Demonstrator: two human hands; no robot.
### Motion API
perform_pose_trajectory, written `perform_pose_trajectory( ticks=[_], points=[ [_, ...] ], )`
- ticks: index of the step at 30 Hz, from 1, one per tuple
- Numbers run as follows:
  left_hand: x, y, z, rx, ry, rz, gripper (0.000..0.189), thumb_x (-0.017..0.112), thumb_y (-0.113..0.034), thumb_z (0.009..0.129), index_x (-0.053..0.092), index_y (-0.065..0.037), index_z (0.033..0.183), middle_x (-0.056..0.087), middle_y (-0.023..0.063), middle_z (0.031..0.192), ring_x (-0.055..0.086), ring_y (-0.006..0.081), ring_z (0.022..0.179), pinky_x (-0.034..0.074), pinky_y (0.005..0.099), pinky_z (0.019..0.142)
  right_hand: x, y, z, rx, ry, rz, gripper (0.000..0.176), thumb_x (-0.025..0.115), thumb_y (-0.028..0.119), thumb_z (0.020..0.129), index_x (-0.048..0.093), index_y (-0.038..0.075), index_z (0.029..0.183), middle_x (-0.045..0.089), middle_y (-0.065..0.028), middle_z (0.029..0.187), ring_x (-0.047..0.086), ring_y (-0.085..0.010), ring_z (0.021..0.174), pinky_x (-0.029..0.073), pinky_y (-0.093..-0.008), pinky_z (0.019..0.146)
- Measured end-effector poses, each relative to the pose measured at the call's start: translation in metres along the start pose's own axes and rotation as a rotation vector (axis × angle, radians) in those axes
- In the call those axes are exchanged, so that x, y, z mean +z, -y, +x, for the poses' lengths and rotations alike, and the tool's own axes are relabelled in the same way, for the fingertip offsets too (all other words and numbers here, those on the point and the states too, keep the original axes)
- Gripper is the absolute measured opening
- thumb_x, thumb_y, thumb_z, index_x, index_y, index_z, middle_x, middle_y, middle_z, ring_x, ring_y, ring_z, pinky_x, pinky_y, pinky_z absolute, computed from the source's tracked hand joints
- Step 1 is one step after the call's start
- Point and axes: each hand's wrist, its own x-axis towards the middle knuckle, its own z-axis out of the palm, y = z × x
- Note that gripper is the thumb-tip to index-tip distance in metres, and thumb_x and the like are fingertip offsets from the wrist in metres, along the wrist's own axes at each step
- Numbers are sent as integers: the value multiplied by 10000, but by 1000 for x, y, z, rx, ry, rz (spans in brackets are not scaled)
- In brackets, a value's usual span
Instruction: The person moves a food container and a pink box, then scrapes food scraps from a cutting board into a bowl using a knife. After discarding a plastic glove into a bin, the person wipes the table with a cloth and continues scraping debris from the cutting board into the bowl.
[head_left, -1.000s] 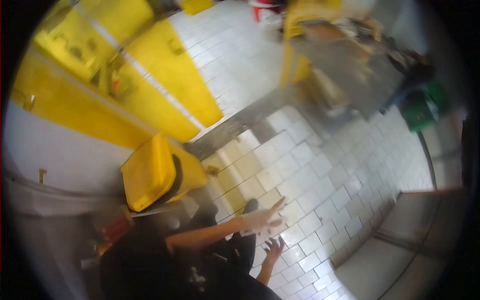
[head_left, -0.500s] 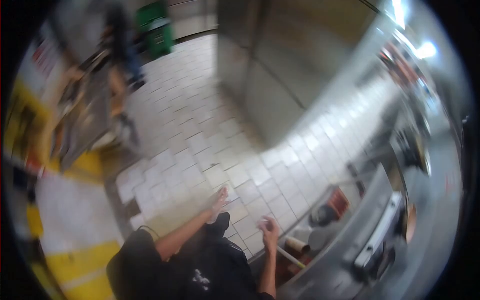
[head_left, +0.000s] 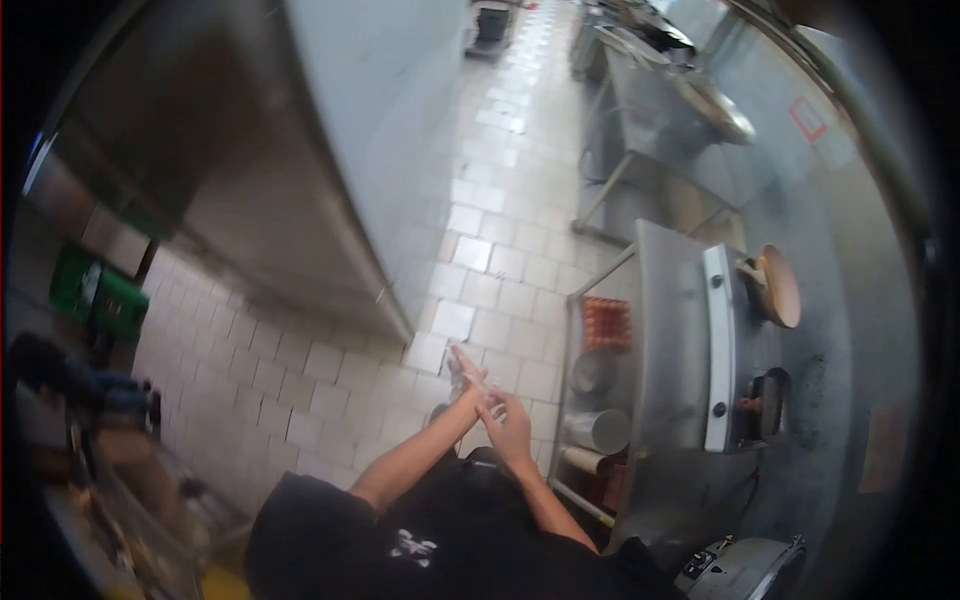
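Observation:
My left hand (head_left: pixel 467 374) reaches out over the tiled floor with its fingers stretched. A thin, see-through plastic glove (head_left: pixel 478 386) seems to cover it, though its outline is faint. My right hand (head_left: pixel 508 428) is bent in at the left wrist, its fingers closed on the glove's cuff there. Both hands are in front of my black shirt (head_left: pixel 340 545).
To the right, a steel table (head_left: pixel 662 350) bears a two-knob gas stove (head_left: pixel 716 340) with a frying pan (head_left: pixel 780 287). Its lower shelf holds a red egg tray (head_left: pixel 606 323) and a metal pot (head_left: pixel 603 431). A steel cabinet (head_left: pixel 380 130) stands ahead; a green bin (head_left: pixel 100 292) is left.
My view has swung right, bringing the stove table and aisle into sight. My hands were apart; the right hand has come across to the left wrist.

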Motion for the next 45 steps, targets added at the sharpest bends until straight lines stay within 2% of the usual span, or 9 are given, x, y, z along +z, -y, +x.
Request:
perform_pose_trajectory(
  ticks=[3,12,15,19,27,33,40,42,45],
  points=[
    [70,-27,47,-33,56,71,1110,344,-884,694,-86,-246,1494,50,169,1553,62,329,1429,156,598,1080,-16,4,68,5,-114,6,147,659,142,838,620,8,883,588,-117,773,594,-245,690,465,-345,613],
    [245,-113,207,-45,217,361,1063,354,-873,703,35,-261,1511,32,96,1569,33,294,1431,102,582,1092,-47,-69,255,-112,-146,93,106,585,101,879,566,1,910,570,-130,829,571,-261,722,458,-323,636],
    [306,-153,213,292,-91,234,933,362,-746,822,116,-160,1505,153,157,1544,177,331,1406,199,537,1091,-75,-63,334,-15,-94,243,117,601,109,871,578,7,924,577,-109,831,579,-214,729,456,-310,628],
    [374,-236,244,369,-471,151,904,335,-693,869,100,-89,1498,245,187,1510,215,342,1399,178,522,1108,-89,-36,464,-131,-160,192,150,631,120,853,601,15,956,588,-102,836,577,-192,697,452,-303,609],
    [449,-402,297,300,-432,-217,1067,439,-784,764,8,-151,1508,41,108,1568,117,321,1419,146,521,1118,-61,-17,670,-468,173,141,83,638,102,847,629,22,870,596,-104,764,578,-232,639,453,-338,585],
    [480,-470,475,527,-720,-276,1037,339,-817,775,24,-157,1510,118,130,1556,202,325,1400,196,507,1106,-37,-15,817,-279,164,147,137,664,161,844,628,30,860,591,-98,758,577,-201,641,446,-314,573],
    [584,-572,576,173,-643,43,957,177,-763,839,29,-85,1498,321,210,1469,376,374,1316,288,419,1083,-39,-19,1007,-347,249,-59,153,648,136,851,597,-2,806,587,-154,749,587,-255,644,461,-351,591],
    [604,-601,607,305,-575,180,973,208,-765,836,19,-76,1496,349,208,1455,395,388,1298,289,403,1083,-39,-21,1047,-402,235,94,169,639,147,858,589,-4,801,574,-147,718,570,-261,631,445,-346,588],
    [591,-617,725,663,-503,266,809,317,-674,880,332,-45,1388,486,199,1335,480,379,1206,363,418,1004,-35,-26,1101,-312,343,115,161,642,151,860,614,-6,843,610,-126,731,599,-224,661,465,-328,622]
  ],
)
